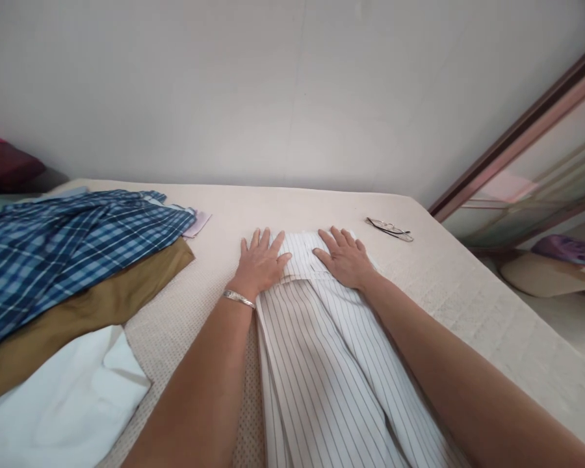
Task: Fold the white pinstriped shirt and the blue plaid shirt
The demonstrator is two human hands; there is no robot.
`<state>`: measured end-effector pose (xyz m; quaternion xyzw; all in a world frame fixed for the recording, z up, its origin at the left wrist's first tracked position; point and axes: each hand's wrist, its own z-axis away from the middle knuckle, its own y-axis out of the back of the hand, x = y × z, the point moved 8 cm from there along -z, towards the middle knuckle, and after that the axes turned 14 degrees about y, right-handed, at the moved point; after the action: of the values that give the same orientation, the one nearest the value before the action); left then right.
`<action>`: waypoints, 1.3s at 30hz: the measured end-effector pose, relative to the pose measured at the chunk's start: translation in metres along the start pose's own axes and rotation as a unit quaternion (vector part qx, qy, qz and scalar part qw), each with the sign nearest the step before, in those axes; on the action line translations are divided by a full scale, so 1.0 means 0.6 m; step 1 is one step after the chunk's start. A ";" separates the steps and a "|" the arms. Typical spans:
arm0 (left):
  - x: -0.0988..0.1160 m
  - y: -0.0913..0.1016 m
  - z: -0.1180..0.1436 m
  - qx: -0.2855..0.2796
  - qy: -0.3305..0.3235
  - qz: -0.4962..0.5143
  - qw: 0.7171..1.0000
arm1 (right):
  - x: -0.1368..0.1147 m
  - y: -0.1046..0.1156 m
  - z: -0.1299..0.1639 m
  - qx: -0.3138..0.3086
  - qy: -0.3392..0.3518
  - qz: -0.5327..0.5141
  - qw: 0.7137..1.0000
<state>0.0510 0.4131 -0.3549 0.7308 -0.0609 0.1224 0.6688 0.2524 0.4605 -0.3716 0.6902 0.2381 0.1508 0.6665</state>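
A white garment with thin dark stripes [316,364] lies lengthwise on the bed in front of me, a wide band at its far end and long creases running toward me. My left hand [260,260] rests flat on the left side of that band, fingers spread. On the band's right side lies my right hand [344,257], palm down with its fingers apart. Between the two thumbs a strip of striped cloth shows. A silver bracelet [238,298] circles my left wrist. The near end of the garment runs out of view.
To the left lie a blue plaid cloth [92,240], a brown cloth [112,292] and a white cloth [78,396]. Eyeglasses [389,229] sit on the mattress [468,318] at the far right. A wall [224,97] stands behind it, with a framed glass panel [541,149] on the right.
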 end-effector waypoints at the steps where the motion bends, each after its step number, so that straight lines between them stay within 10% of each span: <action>1: -0.001 -0.007 0.001 -0.004 0.004 -0.007 1.000 | 0.001 0.000 -0.003 0.002 -0.001 -0.001 1.000; 7: -0.012 -0.015 -0.010 -0.003 0.002 -0.009 1.000 | -0.023 0.036 0.056 -0.074 0.008 -0.078 0.994; 13: -0.015 0.010 0.013 -0.012 0.032 0.033 0.999 | -0.093 0.171 0.387 0.011 0.049 -0.157 0.986; 20: -0.044 0.046 0.309 -0.071 -0.030 0.144 0.987 | -0.058 0.164 0.713 0.066 -0.023 -0.074 0.995; 28: -0.005 0.079 0.692 -0.019 -0.183 0.064 0.981 | -0.080 0.146 0.747 0.039 0.102 -0.008 0.994; 39: 0.072 0.085 0.730 -0.016 -0.199 -0.075 0.977 | -0.102 0.117 0.736 0.033 0.183 0.038 0.982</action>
<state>0.1223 -0.0236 -0.3277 0.7321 -0.1395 -0.0772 0.6622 0.4421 0.0534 -0.3247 0.6812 0.3344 0.2922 0.5821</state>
